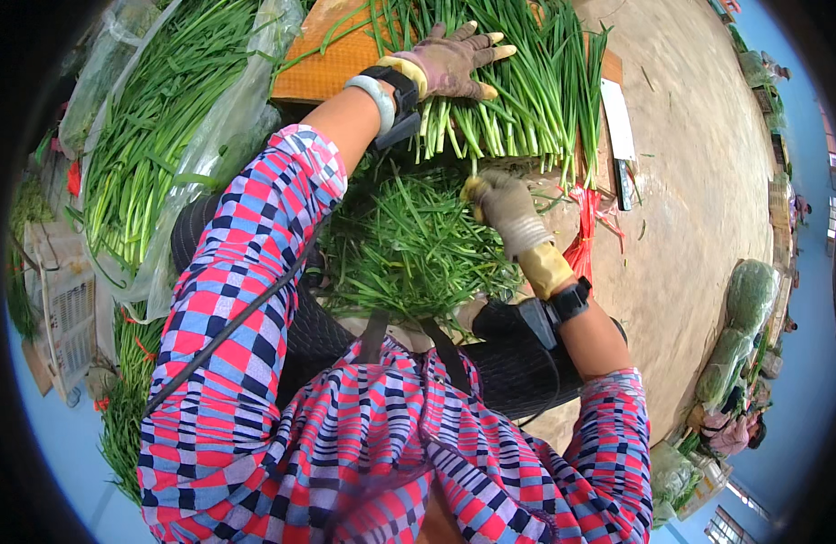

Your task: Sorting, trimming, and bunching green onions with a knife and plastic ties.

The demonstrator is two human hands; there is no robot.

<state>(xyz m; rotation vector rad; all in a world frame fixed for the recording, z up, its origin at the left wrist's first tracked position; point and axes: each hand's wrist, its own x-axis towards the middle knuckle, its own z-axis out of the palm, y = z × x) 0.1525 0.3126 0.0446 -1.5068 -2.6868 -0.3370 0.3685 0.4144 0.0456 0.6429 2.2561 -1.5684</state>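
Long garlic chives (536, 86) lie spread over a wooden board (318, 54), their pale stem ends toward me. My left hand (449, 65), in a stained work glove, rests on them with fingers spread. Below the stem ends, my gloved right hand (513, 208) has its fingers curled in a pinch. One pale chive stalk reaches down to those fingertips. Loose chive trimmings (409, 245) form a heap between my knees, just left of the right hand. Right of the chives lies a cleaver (619, 122) with a dark handle.
Red plastic strips (583, 234) hang beside my right wrist. At left, a clear plastic bag (232, 100) holds many more chives, near a white crate (69, 295). Concrete floor (690, 172) stretches right, toward wrapped green bundles (739, 326) and another person (730, 433).
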